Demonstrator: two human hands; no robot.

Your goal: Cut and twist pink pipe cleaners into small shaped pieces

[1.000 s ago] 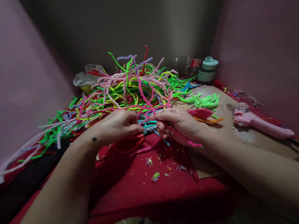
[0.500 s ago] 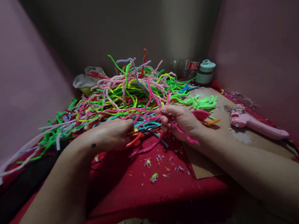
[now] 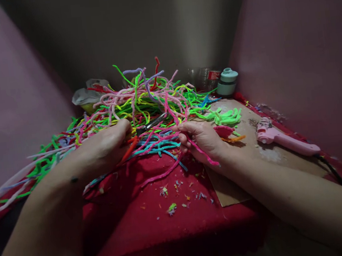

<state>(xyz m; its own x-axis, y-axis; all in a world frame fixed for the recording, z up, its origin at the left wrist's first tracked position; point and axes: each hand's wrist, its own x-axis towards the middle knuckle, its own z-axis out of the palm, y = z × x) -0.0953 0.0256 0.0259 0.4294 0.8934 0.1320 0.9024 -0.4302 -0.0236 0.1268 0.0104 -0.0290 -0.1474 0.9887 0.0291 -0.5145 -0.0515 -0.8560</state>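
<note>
My left hand (image 3: 111, 144) is closed round the orange and yellow handles of a pair of scissors (image 3: 152, 123). The blades point up and to the right, over a big tangled heap of pipe cleaners (image 3: 138, 103) in pink, green, yellow, blue and red. Between the thumb and fingers of my right hand (image 3: 198, 137) is a bright pink pipe cleaner (image 3: 204, 154), its end hanging down across the palm. Another pink strand (image 3: 164, 176) trails onto the red cloth below. Just beyond the right hand lies a dark pink fuzzy piece (image 3: 224, 131).
A pink glue gun (image 3: 285, 138) lies on a brown board (image 3: 231, 193) at the right. Behind it stand a pale blue-green bottle (image 3: 227, 82) and a clear plastic bottle (image 3: 210, 77). A bunched green piece (image 3: 226, 116) sits on the board. Fluffy scraps (image 3: 172, 209) dot the red cloth (image 3: 157, 231).
My left hand has moved up and left with the scissors, whose blades have swung upward away from the right hand. The right hand still pinches the pink pipe cleaner. The view has shifted slightly.
</note>
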